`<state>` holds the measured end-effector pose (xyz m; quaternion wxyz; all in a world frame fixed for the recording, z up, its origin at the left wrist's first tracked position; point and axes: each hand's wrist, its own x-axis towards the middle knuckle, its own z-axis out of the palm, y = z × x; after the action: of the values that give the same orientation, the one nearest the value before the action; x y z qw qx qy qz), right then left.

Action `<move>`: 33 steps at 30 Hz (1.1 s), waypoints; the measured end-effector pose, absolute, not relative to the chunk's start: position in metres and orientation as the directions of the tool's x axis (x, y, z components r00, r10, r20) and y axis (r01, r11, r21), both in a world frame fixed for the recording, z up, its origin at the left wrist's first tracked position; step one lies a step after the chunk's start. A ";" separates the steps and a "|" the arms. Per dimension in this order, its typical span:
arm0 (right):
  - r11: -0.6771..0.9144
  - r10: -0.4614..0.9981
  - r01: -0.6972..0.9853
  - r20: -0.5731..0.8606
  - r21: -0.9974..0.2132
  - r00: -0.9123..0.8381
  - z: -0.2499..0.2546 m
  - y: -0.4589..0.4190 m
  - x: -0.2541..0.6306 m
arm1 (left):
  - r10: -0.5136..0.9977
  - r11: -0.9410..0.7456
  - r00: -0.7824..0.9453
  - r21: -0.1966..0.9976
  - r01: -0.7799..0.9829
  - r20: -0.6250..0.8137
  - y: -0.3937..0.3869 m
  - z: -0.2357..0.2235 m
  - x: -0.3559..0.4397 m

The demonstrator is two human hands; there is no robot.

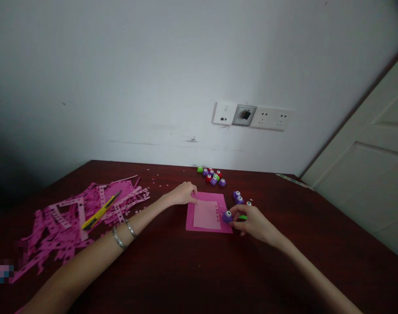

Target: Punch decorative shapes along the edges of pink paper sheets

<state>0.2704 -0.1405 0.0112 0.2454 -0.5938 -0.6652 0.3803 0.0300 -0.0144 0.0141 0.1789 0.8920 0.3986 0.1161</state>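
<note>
A light pink sheet of paper (205,216) lies on a larger, darker pink sheet (190,222), with a column of small punched holes along its right side. My left hand (183,194) is at the upper left of these sheets, thumb and finger closed at their edge. At the right edge, my right hand (249,220) grips a small purple craft punch (227,216) with a white round button. Beside that hand, partly hidden by it, are a green punch (242,217) and a red one with a white button (248,203). Two purple punches (238,197) sit just behind.
Several red, green and purple punches (214,178) cluster near the wall. On the left, a heap of punched pink paper strips (68,218) has a yellow utility knife (101,212) on top. A flat strip (293,181) lies at the far right edge. Wall sockets (267,118) are above the table.
</note>
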 end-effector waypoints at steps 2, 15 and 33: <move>-0.001 0.977 0.605 -0.130 -0.797 -0.170 0.011 -0.140 0.271 | 0.752 -0.617 0.657 0.399 0.679 0.044 -0.015 0.011 0.033; -0.036 0.981 0.597 -0.141 -0.801 -0.130 0.017 -0.141 0.269 | 0.796 -0.518 0.603 0.454 0.725 -0.056 -0.015 0.002 0.037; -0.011 0.981 0.579 -0.122 -0.815 -0.152 0.004 -0.137 0.280 | 0.764 -0.266 0.633 0.833 0.485 -0.124 -0.006 0.003 0.034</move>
<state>0.2801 -0.1367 0.0041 0.2597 -0.5970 -0.6534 0.3863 0.0337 -0.0055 0.0027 0.4549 0.7807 0.4000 0.1535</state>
